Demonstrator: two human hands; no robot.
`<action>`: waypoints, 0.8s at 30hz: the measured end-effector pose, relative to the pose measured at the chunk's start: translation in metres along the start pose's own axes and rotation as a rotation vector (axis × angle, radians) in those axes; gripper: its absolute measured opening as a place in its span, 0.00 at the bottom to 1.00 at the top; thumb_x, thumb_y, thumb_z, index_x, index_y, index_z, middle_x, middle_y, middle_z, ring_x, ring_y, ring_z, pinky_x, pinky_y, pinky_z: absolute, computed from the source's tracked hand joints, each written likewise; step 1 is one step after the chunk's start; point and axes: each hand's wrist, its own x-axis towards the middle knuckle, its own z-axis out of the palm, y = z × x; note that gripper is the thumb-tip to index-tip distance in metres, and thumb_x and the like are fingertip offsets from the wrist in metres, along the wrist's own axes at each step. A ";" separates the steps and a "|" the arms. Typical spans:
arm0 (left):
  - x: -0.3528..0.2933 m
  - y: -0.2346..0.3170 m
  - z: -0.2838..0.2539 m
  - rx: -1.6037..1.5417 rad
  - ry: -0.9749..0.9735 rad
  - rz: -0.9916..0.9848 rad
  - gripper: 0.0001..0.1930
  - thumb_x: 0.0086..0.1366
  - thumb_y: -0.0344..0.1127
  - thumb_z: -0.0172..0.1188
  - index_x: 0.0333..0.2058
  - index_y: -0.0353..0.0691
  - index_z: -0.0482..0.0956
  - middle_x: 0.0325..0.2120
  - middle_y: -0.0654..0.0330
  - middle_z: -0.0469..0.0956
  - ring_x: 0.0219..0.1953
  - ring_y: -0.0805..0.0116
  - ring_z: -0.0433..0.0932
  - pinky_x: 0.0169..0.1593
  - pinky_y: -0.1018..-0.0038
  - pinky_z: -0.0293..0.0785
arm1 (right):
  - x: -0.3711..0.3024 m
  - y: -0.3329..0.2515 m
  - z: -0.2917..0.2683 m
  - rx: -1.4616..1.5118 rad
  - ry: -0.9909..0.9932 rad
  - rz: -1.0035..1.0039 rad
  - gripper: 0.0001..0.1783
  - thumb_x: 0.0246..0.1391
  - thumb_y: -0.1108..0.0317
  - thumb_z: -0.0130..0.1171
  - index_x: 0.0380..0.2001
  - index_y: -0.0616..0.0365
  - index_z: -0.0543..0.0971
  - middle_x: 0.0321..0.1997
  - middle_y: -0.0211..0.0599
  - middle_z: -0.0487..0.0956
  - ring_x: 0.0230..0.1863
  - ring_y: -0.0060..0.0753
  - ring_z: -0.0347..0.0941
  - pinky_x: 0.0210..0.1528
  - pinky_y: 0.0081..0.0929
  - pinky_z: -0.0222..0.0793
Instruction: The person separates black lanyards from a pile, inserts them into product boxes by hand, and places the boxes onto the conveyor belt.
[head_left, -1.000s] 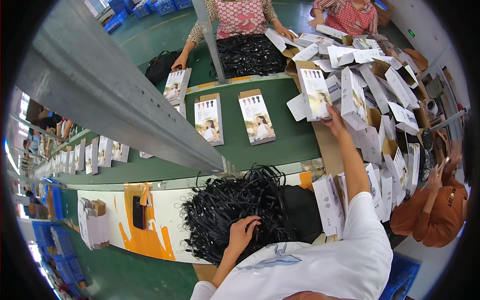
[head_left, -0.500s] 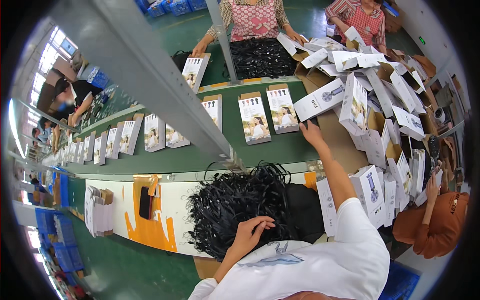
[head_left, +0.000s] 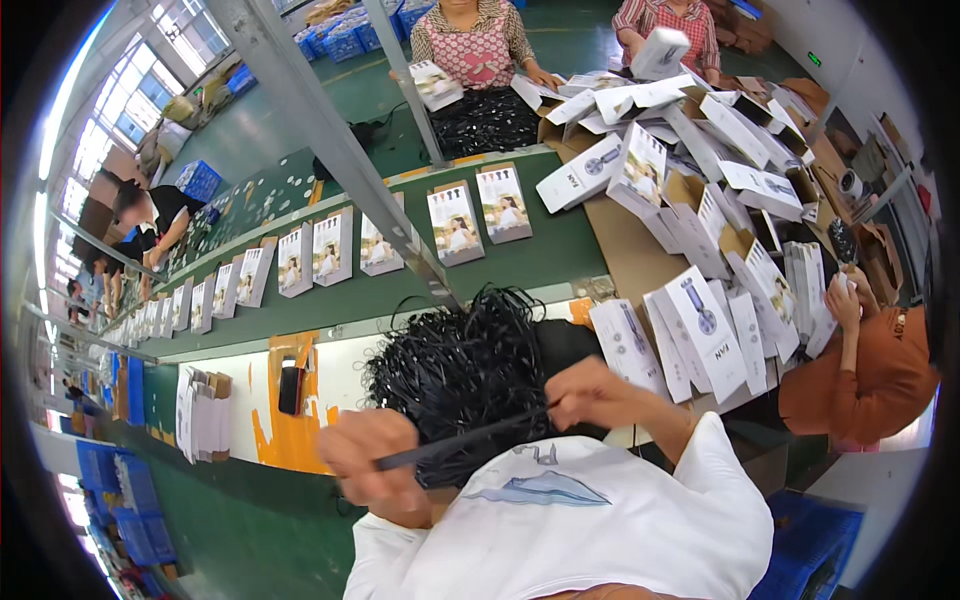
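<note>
A thin black strap (head_left: 462, 436) is stretched between my two hands, close in front of my white shirt. My left hand (head_left: 370, 462), blurred by motion, is closed round its left end. The other end is pinched in the fingers of my right hand (head_left: 598, 393). Just beyond the strap lies a big tangled heap of black straps (head_left: 450, 365) with small shiny bits on it. Upright fan boxes (head_left: 457, 225) with pictures on their fronts stand in a row along the green conveyor belt (head_left: 560, 250) past the heap.
To the right rises a large jumbled pile of white boxes (head_left: 700, 305). A phone (head_left: 290, 388) lies on orange tape at left, near a stack of boxes (head_left: 205, 412). A metal post (head_left: 340, 150) crosses the belt. Co-workers stand across it and at right.
My right hand has come back from the belt to my front, and my left hand has moved left off the heap. A strap is now pulled taut between them. Boxes have shifted left.
</note>
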 end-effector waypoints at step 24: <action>-0.101 -0.045 0.032 0.630 0.207 -0.900 0.15 0.54 0.21 0.53 0.43 0.36 0.70 0.29 0.62 0.72 0.25 0.79 0.71 0.28 0.85 0.70 | -0.085 -0.034 0.031 0.298 0.576 -0.282 0.18 0.59 0.55 0.46 0.23 0.58 0.70 0.38 0.45 0.72 0.47 0.32 0.66 0.52 0.25 0.57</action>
